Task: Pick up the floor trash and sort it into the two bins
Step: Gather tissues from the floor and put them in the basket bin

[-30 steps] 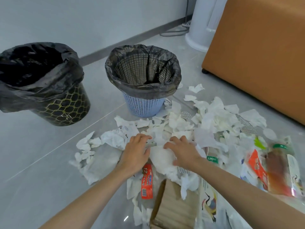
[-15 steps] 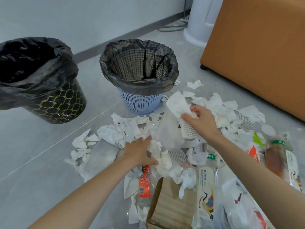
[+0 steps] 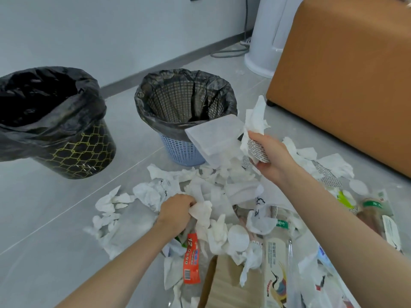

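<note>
A heap of white tissue scraps (image 3: pixel 222 185) covers the floor in front of me. My right hand (image 3: pixel 270 155) grips a bunch of tissues and paper (image 3: pixel 224 136), lifted beside the rim of the blue mesh bin (image 3: pixel 184 150), which has a dark liner. My left hand (image 3: pixel 175 211) is down in the heap, its fingers curled round a crumpled tissue (image 3: pixel 201 210). The black bin with a gold pattern (image 3: pixel 73 150) stands farther left with a black bag.
Near me lie an orange-labelled wrapper (image 3: pixel 191 258), a clear plastic bottle (image 3: pixel 277 263), a piece of cardboard (image 3: pixel 224 285) and another bottle (image 3: pixel 375 214) at right. A brown upholstered block (image 3: pixel 347 74) stands right. A white appliance (image 3: pixel 269 36) and cables are behind.
My right hand rose from the heap with a bunch of tissues and moved toward the blue bin. My left hand stayed low and closed on a tissue.
</note>
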{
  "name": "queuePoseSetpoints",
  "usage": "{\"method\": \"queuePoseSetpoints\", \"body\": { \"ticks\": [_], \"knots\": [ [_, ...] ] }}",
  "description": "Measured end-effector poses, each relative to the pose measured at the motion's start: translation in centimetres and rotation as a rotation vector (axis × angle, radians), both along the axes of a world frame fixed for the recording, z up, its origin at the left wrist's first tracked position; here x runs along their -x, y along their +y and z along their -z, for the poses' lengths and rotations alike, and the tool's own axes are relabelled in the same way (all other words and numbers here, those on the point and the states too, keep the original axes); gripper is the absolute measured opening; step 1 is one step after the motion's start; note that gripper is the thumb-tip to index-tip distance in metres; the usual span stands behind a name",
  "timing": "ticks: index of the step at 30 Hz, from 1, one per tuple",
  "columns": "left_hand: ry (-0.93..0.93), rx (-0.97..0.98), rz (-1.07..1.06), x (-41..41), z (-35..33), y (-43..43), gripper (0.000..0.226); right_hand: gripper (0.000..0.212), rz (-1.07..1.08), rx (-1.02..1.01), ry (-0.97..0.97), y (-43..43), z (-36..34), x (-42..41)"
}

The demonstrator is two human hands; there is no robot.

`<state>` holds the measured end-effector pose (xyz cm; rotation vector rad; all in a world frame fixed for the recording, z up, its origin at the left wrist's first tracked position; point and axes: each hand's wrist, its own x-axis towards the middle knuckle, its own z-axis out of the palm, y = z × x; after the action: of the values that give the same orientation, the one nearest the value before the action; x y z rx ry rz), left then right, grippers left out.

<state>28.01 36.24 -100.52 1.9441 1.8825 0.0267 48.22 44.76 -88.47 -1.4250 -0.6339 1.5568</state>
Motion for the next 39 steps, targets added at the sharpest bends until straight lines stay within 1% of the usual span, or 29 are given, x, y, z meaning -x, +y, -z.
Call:
{"method": "queuePoseSetpoints", "body": {
  "ticks": [2,4,8,10,11,12,14,15,16,18,20,22,24,25,26,27,28,29,30,31,33,35,37,39],
  "knots": [
    [-0.046,-0.028,-0.050,0.8,-0.9,0.5,0.032,0.007,0.033,-0.009,0.053,1.5,-1.0,1.2],
    [-0.074,-0.047,-0.079,1.4,-1.4,1.1,0.034,0.010,0.076,-0.013,0.066,3.4,-1.9,3.0],
    [-0.086,-0.069,-0.121,2.3,-2.4,1.9,0.030,0.020,0.160,-0.095,0.015,6.5,-4.3,7.4],
    [-0.089,-0.077,-0.121,2.6,-2.7,2.2,0.021,0.017,0.127,-0.131,-0.023,7.5,-5.1,9.1],
    [-0.093,-0.083,-0.118,2.7,-2.8,2.3,0.018,0.010,0.080,-0.153,-0.036,7.8,-5.2,9.7],
    [-0.100,-0.089,-0.120,2.9,-2.9,2.3,0.016,0.011,0.033,-0.173,-0.021,8.0,-5.2,10.1],
    [-0.124,-0.093,-0.136,3.1,-3.1,2.4,0.015,0.048,-0.067,-0.201,0.000,8.1,-4.9,10.2],
    [-0.140,-0.096,-0.145,3.2,-3.2,2.4,0.014,0.056,-0.110,-0.226,-0.034,8.0,-4.9,10.0],
    [-0.155,-0.098,-0.151,3.2,-3.4,2.4,0.014,0.058,-0.150,-0.254,-0.093,7.9,-4.8,9.7],
    [-0.172,-0.099,-0.157,3.3,-3.5,2.5,0.015,0.056,-0.217,-0.329,-0.269,7.7,-4.6,8.7],
    [-0.171,-0.100,-0.156,3.5,-3.3,2.5,0.026,0.050,-0.227,-0.431,-0.499,7.3,-4.3,7.7],
    [-0.165,-0.065,-0.125,3.6,-3.0,2.6,0.050,0.045,-0.216,-0.536,-0.698,6.9,-3.6,6.6],
    [-0.139,0.013,-0.056,3.3,-2.8,2.7,0.077,0.050,-0.261,-0.562,-0.864,6.6,-2.7,5.7],
    [-0.121,0.066,-0.008,3.0,-2.7,2.8,0.088,0.058,-0.311,-0.540,-0.905,6.6,-2.2,5.4],
    [-0.102,0.123,0.048,2.6,-2.6,3.0,0.096,0.066,-0.367,-0.486,-0.891,6.6,-1.6,5.2],
    [-0.078,0.184,0.103,2.0,-2.2,3.1,0.101,0.071,-0.414,-0.422,-0.833,6.6,-1.0,5.3],
    [-0.050,0.242,0.148,1.6,-1.8,3.2,0.105,0.071,-0.440,-0.382,-0.789,6.5,-0.4,5.4],
    [-0.017,0.295,0.180,1.2,-1.3,3.3,0.108,0.066,-0.437,-0.374,-0.779,6.5,0.5,5.6],
    [0.016,0.327,0.201,0.9,-0.8,3.2,0.108,0.057,-0.407,-0.388,-0.808,6.5,1.2,5.8],
    [0.046,0.338,0.212,0.5,-0.3,3.1,0.106,0.048,-0.356,-0.412,-0.854,6.5,1.8,6.0],
    [0.107,0.304,0.207,0.0,0.3,2.9,0.094,0.034,-0.258,-0.478,-0.943,6.3,1.8,6.1],
    [0.175,0.249,0.189,-0.3,0.6,2.6,0.076,0.030,-0.213,-0.567,-1.000,6.4,0.8,6.1],
    [0.190,0.183,0.172,-0.1,1.1,2.5,0.057,0.037,-0.204,-0.634,-0.984,6.8,-0.8,6.4],
    [0.104,0.101,0.104,0.4,1.5,2.4,0.039,0.056,-0.298,-0.630,-0.872,7.4,-2.2,7.4]
  ]
}}
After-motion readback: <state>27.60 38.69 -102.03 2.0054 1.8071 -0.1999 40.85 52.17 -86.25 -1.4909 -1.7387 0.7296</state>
